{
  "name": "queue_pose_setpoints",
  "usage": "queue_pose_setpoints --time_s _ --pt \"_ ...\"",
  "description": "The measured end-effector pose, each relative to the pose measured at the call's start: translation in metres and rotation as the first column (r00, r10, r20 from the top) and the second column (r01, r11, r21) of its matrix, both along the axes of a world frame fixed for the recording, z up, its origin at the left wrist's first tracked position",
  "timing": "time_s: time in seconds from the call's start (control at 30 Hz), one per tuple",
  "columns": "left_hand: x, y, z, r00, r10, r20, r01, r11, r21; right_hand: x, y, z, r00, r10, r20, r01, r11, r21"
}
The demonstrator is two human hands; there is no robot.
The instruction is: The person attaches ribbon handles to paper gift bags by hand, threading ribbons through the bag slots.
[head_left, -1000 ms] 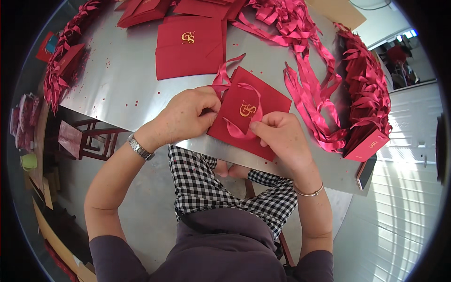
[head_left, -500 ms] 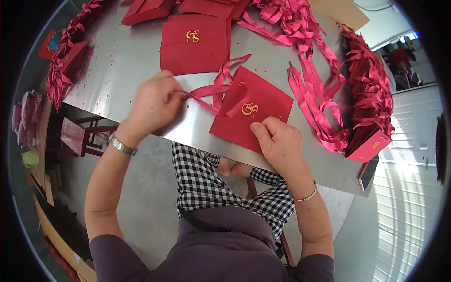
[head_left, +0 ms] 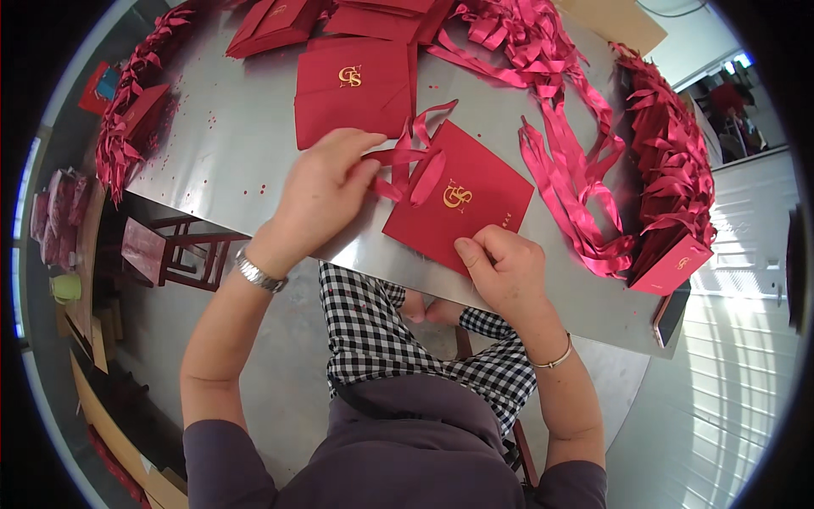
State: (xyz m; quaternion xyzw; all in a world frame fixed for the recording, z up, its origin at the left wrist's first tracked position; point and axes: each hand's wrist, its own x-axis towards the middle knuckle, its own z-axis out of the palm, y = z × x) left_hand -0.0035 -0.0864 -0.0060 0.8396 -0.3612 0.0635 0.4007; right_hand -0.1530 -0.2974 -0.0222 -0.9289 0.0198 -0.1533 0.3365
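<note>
Low and right of centre, the right hand (head_left: 502, 270) now presses flat on the near corner of the red card folder (head_left: 458, 199), pinning it to the grey table (head_left: 229, 144) where a second ago it worked at the loop. The left hand (head_left: 326, 191) has drawn away to the left, fingers pinched on the red ribbon (head_left: 405, 159), so the bow looks pulled tight. Beyond, toward the upper frame, lie a second red folder (head_left: 352, 89) and loose ribbon strips (head_left: 577, 170).
</note>
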Motion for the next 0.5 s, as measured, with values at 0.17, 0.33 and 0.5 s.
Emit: queue_pose_setpoints --time_s 0.17,0.33,0.5 --pt "0.007 -0.014 -0.009 1.0 -0.016 -0.001 0.016 0.987 0.158 0.0 0.002 0.0 1.0 0.008 0.005 -0.008 1.0 0.007" --pt "0.007 -0.013 -0.021 0.975 0.012 0.221 -0.066 0.968 0.24 0.0 0.004 0.001 1.0 -0.009 -0.003 0.008 0.994 -0.113" --pt "0.006 -0.02 -0.022 0.955 0.049 0.291 -0.127 0.959 0.255 0.001 0.002 0.0 1.0 -0.012 0.025 0.015 0.993 -0.12"
